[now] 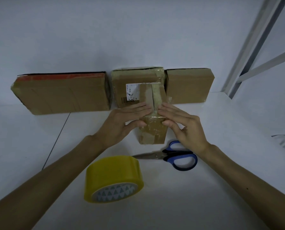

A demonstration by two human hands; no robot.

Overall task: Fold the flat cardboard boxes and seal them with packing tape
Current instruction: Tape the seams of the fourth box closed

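The small cardboard box (152,133) stood mid-table on the white table (204,205), its top flaps folded down. The left hand (121,123) and right hand (186,128) lay flat on top, fingers straight either side of the seam, thumbs against the near face, pressing rather than gripping. The yellow tape roll (111,171) sat at seven o'clock from it and the scissors (176,156) at five. A row of larger boxes (62,95) stood from ten to two.
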